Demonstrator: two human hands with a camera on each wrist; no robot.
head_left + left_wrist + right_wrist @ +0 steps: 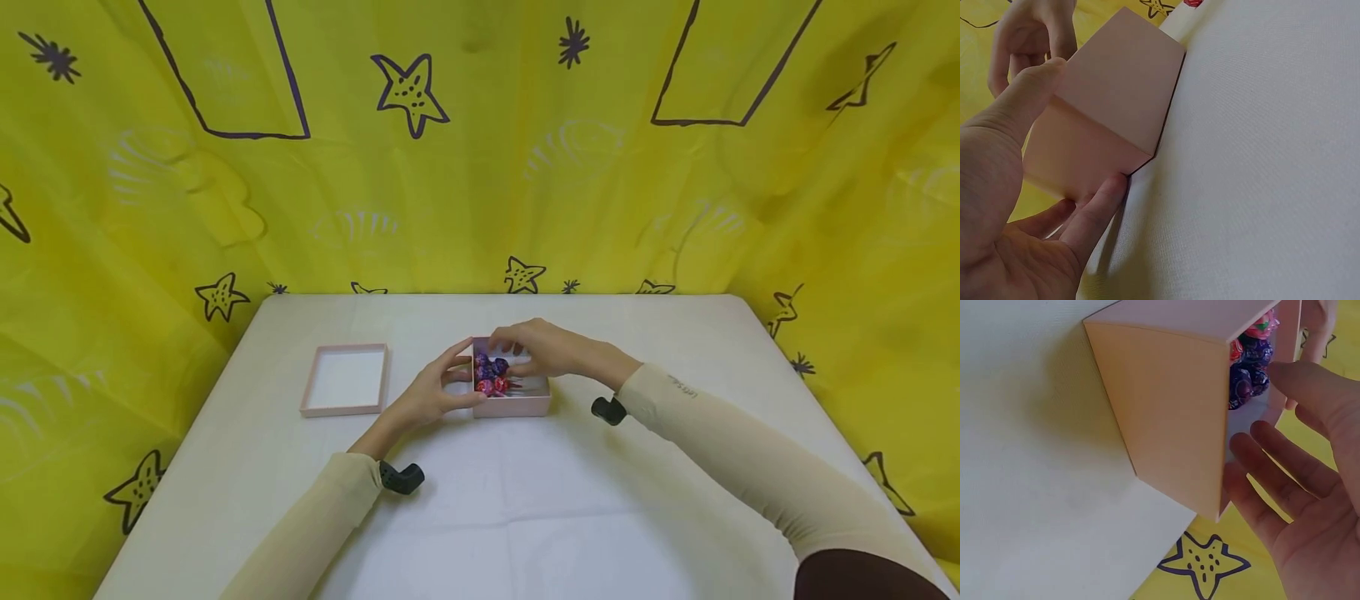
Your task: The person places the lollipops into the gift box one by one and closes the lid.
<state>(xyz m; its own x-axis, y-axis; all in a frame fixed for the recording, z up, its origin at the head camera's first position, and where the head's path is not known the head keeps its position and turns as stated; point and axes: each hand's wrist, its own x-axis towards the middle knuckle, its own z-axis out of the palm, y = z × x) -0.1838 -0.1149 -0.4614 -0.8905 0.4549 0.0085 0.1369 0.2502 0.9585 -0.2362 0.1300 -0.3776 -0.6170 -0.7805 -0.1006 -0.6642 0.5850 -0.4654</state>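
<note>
A pink open box (512, 407) stands on the white table, with several wrapped lollipops inside. Purple ones (489, 367) lie behind red ones (492, 386), their sticks toward the right. My left hand (427, 392) holds the box's left end; in the left wrist view its thumb lies on the upper edge and its fingertips touch the lower edge. Over the box's right part is my right hand (551, 348), fingers bent loosely and dipping inside. In the right wrist view its thumb (1310, 384) is near the purple lollipops (1250, 378), apart from the fingers, with nothing between them.
A shallow pink lid (347, 381), white inside, lies on the white table (480, 517) left of the box. Behind and beside the table hangs a yellow curtain (480, 192) with drawn stars. Something red (1192, 2) shows at the top of the left wrist view.
</note>
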